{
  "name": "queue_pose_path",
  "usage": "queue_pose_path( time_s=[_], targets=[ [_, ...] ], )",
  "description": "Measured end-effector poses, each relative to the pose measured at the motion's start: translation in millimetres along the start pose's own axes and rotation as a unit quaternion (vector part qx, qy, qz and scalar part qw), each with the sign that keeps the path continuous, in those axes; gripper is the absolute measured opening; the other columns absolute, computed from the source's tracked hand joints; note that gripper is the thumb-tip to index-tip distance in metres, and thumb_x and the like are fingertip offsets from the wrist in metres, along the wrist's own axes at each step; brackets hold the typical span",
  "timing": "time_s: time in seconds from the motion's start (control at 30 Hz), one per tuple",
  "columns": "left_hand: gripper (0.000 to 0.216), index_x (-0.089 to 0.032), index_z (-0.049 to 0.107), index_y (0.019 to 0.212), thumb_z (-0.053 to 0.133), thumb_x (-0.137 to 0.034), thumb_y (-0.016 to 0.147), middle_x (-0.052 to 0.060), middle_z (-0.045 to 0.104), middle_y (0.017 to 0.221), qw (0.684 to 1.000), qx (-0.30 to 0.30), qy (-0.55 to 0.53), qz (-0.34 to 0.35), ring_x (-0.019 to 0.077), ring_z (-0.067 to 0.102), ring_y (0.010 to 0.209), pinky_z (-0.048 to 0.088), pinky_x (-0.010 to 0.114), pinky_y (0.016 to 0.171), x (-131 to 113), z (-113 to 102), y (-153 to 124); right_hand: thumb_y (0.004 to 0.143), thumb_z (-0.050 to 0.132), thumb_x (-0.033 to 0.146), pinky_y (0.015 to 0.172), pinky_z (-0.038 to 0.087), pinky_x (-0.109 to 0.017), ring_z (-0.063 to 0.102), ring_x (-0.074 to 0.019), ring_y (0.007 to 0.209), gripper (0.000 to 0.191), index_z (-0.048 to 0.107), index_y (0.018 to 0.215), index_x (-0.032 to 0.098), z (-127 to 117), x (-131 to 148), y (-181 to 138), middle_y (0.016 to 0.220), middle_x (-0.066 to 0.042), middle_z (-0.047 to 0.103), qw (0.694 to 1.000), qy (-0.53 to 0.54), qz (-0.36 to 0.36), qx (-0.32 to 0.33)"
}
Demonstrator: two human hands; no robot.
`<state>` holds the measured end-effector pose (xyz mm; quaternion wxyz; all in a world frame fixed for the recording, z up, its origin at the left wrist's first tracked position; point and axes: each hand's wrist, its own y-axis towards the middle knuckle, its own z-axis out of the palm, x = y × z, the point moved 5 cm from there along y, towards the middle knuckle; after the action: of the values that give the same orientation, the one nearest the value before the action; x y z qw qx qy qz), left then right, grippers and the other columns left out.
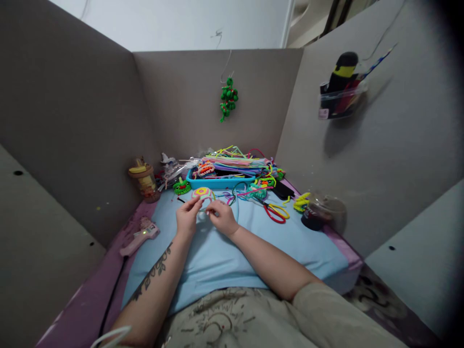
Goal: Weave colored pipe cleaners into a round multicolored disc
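Close together over the blue cloth, my left hand [187, 217] and my right hand [222, 218] are both closed in a pinch. A thin pale strand, which looks like a pipe cleaner [203, 210], runs between their fingertips. Just beyond the fingers is a round disc in pink, yellow and white rings [203, 193]; whether it is held or lies on the cloth I cannot tell. Scissors [277, 212] with red and yellow handles lie to the right of my right hand.
Behind the hands, a blue tray [221, 183] holds many coloured pipe cleaners [235, 163]. A pink glue gun [140, 238] and a drink cup [144, 180] stand left. At right are a black phone-like object [282, 190] and a dark-based tub [314, 218]. Grey panels enclose the table.
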<state>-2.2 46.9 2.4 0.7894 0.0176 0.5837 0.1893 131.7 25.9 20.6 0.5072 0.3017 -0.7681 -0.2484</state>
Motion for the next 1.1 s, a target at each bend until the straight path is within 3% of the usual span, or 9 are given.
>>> queue_pose_path(
  time_s=[0.1,0.17,0.23,0.3,0.43,0.6,0.93,1.1],
  targets=[
    [0.044,-0.013,0.069,0.092,0.077,-0.032,0.054,0.009,0.07,0.085,1.0,-0.004,-0.004,-0.006,0.0184,0.064,0.076,0.049,0.032,0.075,2,-1,0,0.075,0.048,0.014,0.083,0.039,-0.034,0.053,-0.0193,0.085,0.018,0.062,0.079,0.025,12,7,-3,0.082,-0.004,0.062,0.996,-0.029,-0.03,0.079],
    [0.044,-0.013,0.069,0.092,0.077,-0.032,0.054,0.009,0.07,0.086,1.0,-0.005,-0.005,-0.003,0.0183,0.064,0.077,0.049,0.033,0.075,2,-2,1,0.075,0.048,0.015,0.083,0.039,-0.034,0.052,-0.0198,0.086,0.019,0.062,0.083,0.025,14,7,-3,0.085,-0.005,0.062,0.995,-0.025,-0.026,0.095],
    [0.043,-0.014,0.069,0.092,0.076,-0.032,0.054,0.009,0.07,0.088,1.0,-0.003,-0.009,0.006,0.0186,0.063,0.08,0.048,0.033,0.078,1,-2,1,0.075,0.048,0.016,0.081,0.039,-0.034,0.052,-0.0192,0.084,0.018,0.061,0.085,0.024,10,4,-1,0.085,-0.005,0.061,0.998,-0.003,0.003,0.062],
    [0.042,-0.014,0.069,0.092,0.076,-0.032,0.055,0.009,0.07,0.089,1.0,-0.002,-0.008,0.011,0.0188,0.063,0.081,0.048,0.033,0.079,0,-2,1,0.075,0.049,0.019,0.075,0.041,-0.031,0.052,-0.0175,0.076,0.014,0.059,0.084,0.023,0,-5,2,0.081,-0.004,0.059,0.998,0.032,0.059,-0.011],
    [0.041,-0.014,0.069,0.091,0.077,-0.031,0.054,0.008,0.07,0.088,1.0,-0.004,-0.005,0.008,0.0185,0.063,0.081,0.047,0.033,0.08,1,-2,1,0.074,0.053,0.031,0.06,0.04,-0.026,0.05,-0.0139,0.063,0.012,0.054,0.081,0.021,-11,-23,4,0.071,0.0,0.056,0.971,0.117,0.172,-0.116],
    [0.04,-0.015,0.07,0.089,0.077,-0.029,0.053,0.008,0.07,0.088,1.0,-0.007,-0.021,0.004,0.0174,0.064,0.08,0.047,0.033,0.081,3,-1,2,0.072,0.054,0.031,0.059,0.039,-0.025,0.05,-0.0127,0.061,0.012,0.055,0.073,0.019,-10,-29,6,0.067,0.001,0.056,0.965,0.136,0.196,-0.107],
    [0.041,-0.014,0.07,0.088,0.077,-0.033,0.053,0.01,0.07,0.087,0.999,0.015,0.033,0.008,0.0203,0.063,0.08,0.048,0.036,0.081,-5,3,-3,0.067,0.062,0.034,0.066,0.043,-0.028,0.055,-0.0141,0.065,0.019,0.059,0.077,0.019,-7,-42,6,0.067,0.0,0.06,0.929,0.265,0.233,-0.111],
    [0.04,-0.013,0.07,0.088,0.076,-0.034,0.054,0.009,0.071,0.085,0.998,0.017,0.06,0.019,0.0204,0.063,0.079,0.048,0.036,0.08,-9,5,-6,0.062,0.069,0.037,0.067,0.045,-0.029,0.057,-0.0144,0.066,0.026,0.059,0.077,0.018,-6,-41,5,0.071,-0.001,0.062,0.922,0.279,0.24,-0.118]
  ],
)
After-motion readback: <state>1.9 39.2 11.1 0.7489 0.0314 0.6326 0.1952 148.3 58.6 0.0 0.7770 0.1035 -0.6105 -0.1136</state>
